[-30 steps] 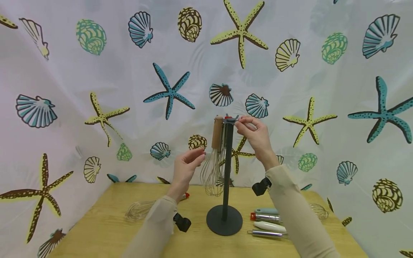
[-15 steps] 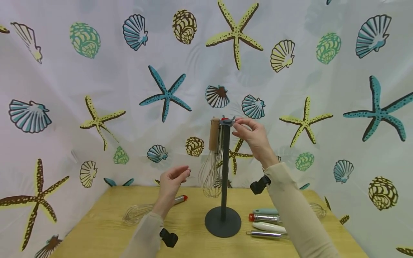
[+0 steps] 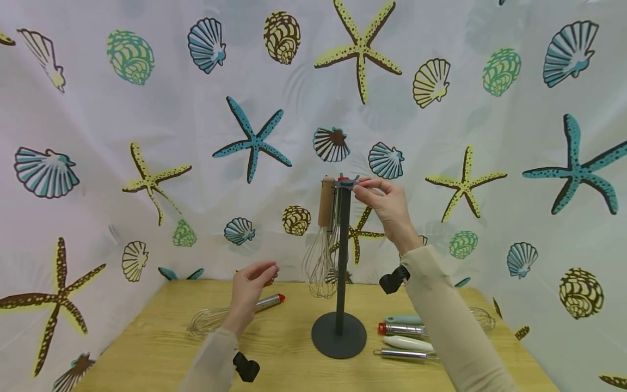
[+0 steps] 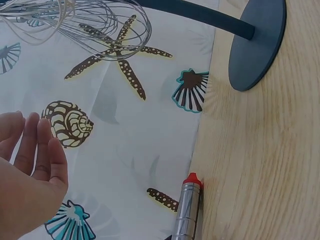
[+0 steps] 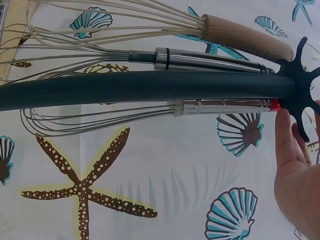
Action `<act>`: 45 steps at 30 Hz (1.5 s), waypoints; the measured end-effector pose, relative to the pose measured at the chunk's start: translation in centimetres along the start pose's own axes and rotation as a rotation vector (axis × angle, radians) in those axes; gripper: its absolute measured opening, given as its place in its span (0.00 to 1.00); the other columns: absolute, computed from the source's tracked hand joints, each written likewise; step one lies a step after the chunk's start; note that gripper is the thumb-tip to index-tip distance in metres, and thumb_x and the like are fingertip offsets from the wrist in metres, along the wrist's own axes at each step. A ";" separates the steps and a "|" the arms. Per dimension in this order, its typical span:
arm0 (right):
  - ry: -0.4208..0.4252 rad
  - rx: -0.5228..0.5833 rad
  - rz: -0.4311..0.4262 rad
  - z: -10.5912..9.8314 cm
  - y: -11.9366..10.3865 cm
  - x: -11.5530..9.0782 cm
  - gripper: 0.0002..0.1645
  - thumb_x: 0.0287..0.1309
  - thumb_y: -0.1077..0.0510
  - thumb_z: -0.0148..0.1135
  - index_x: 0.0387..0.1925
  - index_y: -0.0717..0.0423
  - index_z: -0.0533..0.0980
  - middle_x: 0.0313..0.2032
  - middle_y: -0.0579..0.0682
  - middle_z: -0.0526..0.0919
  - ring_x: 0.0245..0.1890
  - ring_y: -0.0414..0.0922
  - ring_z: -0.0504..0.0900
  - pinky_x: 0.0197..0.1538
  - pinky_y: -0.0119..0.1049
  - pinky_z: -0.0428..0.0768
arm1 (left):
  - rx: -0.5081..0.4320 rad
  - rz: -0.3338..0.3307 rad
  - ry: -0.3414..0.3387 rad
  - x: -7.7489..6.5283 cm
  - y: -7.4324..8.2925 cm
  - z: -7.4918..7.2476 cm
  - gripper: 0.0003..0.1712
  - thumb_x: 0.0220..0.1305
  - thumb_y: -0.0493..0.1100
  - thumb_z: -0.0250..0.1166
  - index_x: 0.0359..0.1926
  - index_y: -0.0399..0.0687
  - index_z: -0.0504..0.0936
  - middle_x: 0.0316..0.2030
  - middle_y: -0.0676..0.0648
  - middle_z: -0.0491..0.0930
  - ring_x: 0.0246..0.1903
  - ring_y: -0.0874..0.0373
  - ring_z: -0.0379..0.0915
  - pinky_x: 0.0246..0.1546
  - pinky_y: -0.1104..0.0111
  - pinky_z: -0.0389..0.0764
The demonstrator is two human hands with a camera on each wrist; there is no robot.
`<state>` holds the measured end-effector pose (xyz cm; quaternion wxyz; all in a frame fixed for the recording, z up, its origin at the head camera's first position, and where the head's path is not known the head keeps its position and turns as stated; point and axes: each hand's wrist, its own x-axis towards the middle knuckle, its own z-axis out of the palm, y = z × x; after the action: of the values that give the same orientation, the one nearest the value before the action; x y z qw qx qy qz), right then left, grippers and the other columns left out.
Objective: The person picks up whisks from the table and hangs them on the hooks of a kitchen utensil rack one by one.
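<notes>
A dark grey stand (image 3: 343, 261) with a round base and a pronged top rises from the table. My right hand (image 3: 389, 209) is at its top, thumb and fingertips pinching one prong (image 5: 300, 131). From other prongs hang a wooden-handled whisk (image 5: 245, 37), a steel-handled whisk (image 5: 210, 61) and a silver whisk with a red tip (image 5: 227, 106). My left hand (image 3: 249, 288) holds nothing, its fingers loosely bent, left of the stand. Below it a silver, red-tipped whisk (image 3: 269, 302) lies on the table, partly hidden by the wrist.
Right of the base, several whisks lie side by side: one with a pale teal handle (image 3: 401, 320), a red-ended silver one (image 3: 401, 329), a white-handled one (image 3: 409, 343) and a thin steel one (image 3: 404, 355). My right sleeve covers part of them. A patterned curtain (image 3: 313, 98) stands behind the table.
My left hand has moved left and down, away from the hanging whisks, over the whisk on the table. The right hand stays at the stand's top.
</notes>
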<state>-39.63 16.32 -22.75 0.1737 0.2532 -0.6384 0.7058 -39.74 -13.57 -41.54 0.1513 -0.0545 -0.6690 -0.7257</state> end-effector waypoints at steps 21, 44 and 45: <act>0.085 0.018 -0.034 0.7 0.3 -0.6 0.07 0.56 0.62 0.71 0.37 0.55 0.82 0.51 0.54 0.79 0.49 0.40 0.83 0.52 0.32 0.81 | 0.152 -0.117 -0.083 0.9 -2.7 -2.2 0.19 0.66 0.44 0.66 0.54 0.42 0.82 0.49 0.41 0.84 0.40 0.59 0.81 0.49 0.64 0.81; 0.094 0.070 -0.042 1.1 0.4 -0.7 0.05 0.58 0.66 0.67 0.35 0.54 0.81 0.50 0.52 0.78 0.42 0.37 0.84 0.47 0.31 0.83 | 0.396 -0.105 -0.072 1.7 -5.9 -3.9 0.18 0.66 0.38 0.64 0.55 0.34 0.81 0.51 0.36 0.82 0.42 0.54 0.81 0.45 0.61 0.82; 0.094 0.070 -0.040 1.1 0.3 -0.7 0.05 0.58 0.66 0.67 0.35 0.54 0.80 0.49 0.51 0.78 0.43 0.37 0.84 0.47 0.31 0.83 | 0.425 -0.098 -0.074 1.7 -6.0 -3.8 0.18 0.66 0.37 0.65 0.54 0.33 0.81 0.50 0.36 0.82 0.40 0.55 0.80 0.43 0.63 0.82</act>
<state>-39.11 15.23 -23.36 0.2086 0.2386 -0.5994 0.7350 -42.69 -17.27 -47.20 0.0995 -0.0155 -0.8137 -0.5725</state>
